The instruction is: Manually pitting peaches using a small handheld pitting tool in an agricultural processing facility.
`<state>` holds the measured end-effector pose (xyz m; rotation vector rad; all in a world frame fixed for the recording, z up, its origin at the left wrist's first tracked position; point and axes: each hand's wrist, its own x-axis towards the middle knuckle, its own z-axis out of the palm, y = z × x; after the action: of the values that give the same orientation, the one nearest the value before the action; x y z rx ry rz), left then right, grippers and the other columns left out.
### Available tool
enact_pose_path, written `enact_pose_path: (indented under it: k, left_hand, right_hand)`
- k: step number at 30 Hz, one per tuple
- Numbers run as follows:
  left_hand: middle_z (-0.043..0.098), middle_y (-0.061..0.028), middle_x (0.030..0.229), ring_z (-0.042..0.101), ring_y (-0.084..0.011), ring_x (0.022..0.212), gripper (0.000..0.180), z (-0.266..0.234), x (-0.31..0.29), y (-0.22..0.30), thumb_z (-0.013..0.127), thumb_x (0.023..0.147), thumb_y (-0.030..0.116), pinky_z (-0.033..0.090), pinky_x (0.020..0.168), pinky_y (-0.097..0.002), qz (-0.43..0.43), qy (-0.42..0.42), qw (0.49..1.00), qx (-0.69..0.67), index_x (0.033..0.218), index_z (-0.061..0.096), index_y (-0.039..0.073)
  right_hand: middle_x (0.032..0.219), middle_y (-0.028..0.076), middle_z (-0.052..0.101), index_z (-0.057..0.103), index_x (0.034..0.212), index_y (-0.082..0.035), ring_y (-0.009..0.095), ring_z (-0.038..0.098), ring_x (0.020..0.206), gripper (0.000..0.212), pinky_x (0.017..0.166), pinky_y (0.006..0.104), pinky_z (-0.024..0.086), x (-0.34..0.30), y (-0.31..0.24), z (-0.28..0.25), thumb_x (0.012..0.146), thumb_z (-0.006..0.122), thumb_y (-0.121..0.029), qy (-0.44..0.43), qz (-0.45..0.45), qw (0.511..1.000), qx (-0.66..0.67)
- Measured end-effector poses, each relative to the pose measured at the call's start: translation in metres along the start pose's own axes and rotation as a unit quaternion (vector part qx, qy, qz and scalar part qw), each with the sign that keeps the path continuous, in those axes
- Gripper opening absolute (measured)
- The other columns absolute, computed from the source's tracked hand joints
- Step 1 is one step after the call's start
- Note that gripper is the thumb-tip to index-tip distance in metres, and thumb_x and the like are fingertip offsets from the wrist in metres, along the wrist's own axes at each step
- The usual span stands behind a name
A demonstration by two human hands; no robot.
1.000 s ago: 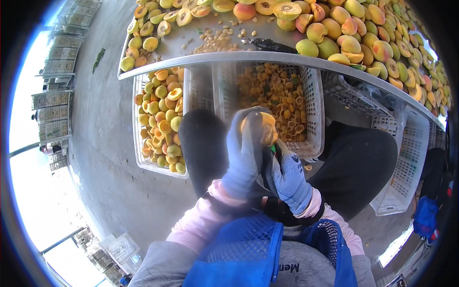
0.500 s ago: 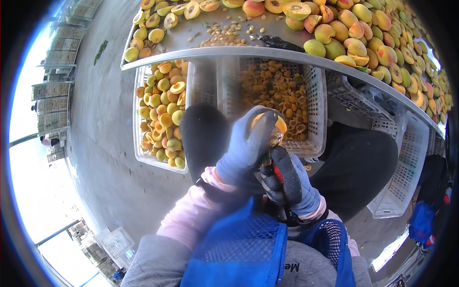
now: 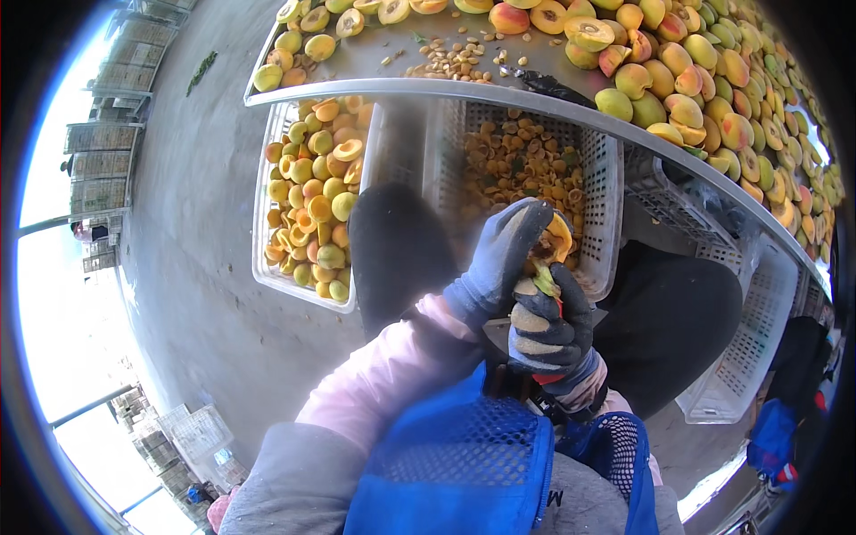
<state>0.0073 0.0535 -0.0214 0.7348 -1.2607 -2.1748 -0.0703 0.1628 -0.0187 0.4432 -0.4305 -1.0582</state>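
My left hand [image 3: 499,259], in a grey-blue glove, is wrapped around a yellow-orange peach [image 3: 555,242] held over my lap. My right hand [image 3: 548,325], in a dark glove, sits just below the fruit and grips a small knife [image 3: 546,283] whose blade is at the peach. The fruit looks split, with its orange flesh showing at the top. Both hands are close together, in front of the white crate of pits [image 3: 526,169].
A metal table [image 3: 374,89] curves across the top, heaped with whole and halved peaches [image 3: 695,80] and loose pits [image 3: 446,62]. Under it stand a white crate of peach halves [image 3: 312,196], and white crates [image 3: 740,357] on the right. My dark trouser knees [image 3: 392,250] flank the crates.
The peach has turned in my left hand and now shows its cut orange flesh. My right hand has shifted under it with the knife; both hands drifted slightly right.
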Motion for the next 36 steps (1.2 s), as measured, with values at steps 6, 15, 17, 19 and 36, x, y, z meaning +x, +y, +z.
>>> enact_pose_path:
  k: [6,15,17,19,36]
  left_hand:
    - [0.062,-0.0078,0.086,0.058,-0.0118,0.074,0.029,-0.008,-0.002,-0.021,0.050,0.093,0.030,0.048,0.067,-0.0260,-0.045,0.128,0.990,-0.022,0.099,0.057,0.003]
    - [0.055,-0.0176,0.111,0.058,-0.0280,0.097,0.051,-0.088,-0.048,0.027,0.070,0.078,0.023,0.050,0.075,-0.0350,0.343,0.242,0.717,0.557,0.118,0.049,0.000]
    - [0.063,-0.0124,0.092,0.061,-0.0157,0.071,0.042,-0.117,-0.052,0.032,0.061,0.086,0.038,0.048,0.055,-0.0237,0.121,0.367,0.903,0.188,0.110,0.054,0.005]
    - [0.062,-0.0053,0.071,0.052,-0.0082,0.047,0.041,-0.121,-0.054,0.065,0.053,0.089,0.049,0.037,0.042,-0.0163,0.029,0.397,0.914,-0.084,0.100,0.058,0.010]
    - [0.062,-0.0082,0.091,0.059,-0.0109,0.071,0.024,-0.168,0.017,0.033,0.055,0.091,0.017,0.048,0.064,-0.0229,0.116,0.301,0.867,0.380,0.109,0.058,0.000]
  right_hand:
    - [0.056,0.000,0.042,0.050,0.089,-0.005,0.005,0.038,0.034,0.042,0.030,0.0180,0.037,-0.004,-0.012,-0.003,0.095,0.041,-0.046,-0.048,-0.061,0.991,-0.105]
    - [0.064,0.000,0.040,0.055,0.100,-0.005,0.009,0.038,0.045,0.045,0.040,0.0224,0.034,-0.007,-0.041,-0.032,0.097,0.035,-0.045,0.067,-0.081,0.992,-0.065]
    - [0.062,-0.001,0.039,0.057,0.095,-0.007,0.008,0.035,0.043,0.046,0.037,0.0220,0.031,-0.002,-0.039,-0.024,0.096,0.036,-0.048,0.108,-0.068,0.987,-0.095]
    - [0.059,-0.004,0.037,0.057,0.093,-0.008,0.007,0.032,0.041,0.045,0.036,0.0222,0.028,-0.008,-0.039,-0.023,0.095,0.038,-0.048,0.211,-0.126,0.954,-0.175]
    - [0.056,-0.005,0.036,0.052,0.090,-0.011,0.007,0.034,0.040,0.043,0.037,0.0216,0.025,0.026,-0.044,-0.026,0.087,0.053,-0.054,0.503,-0.215,0.754,-0.364]
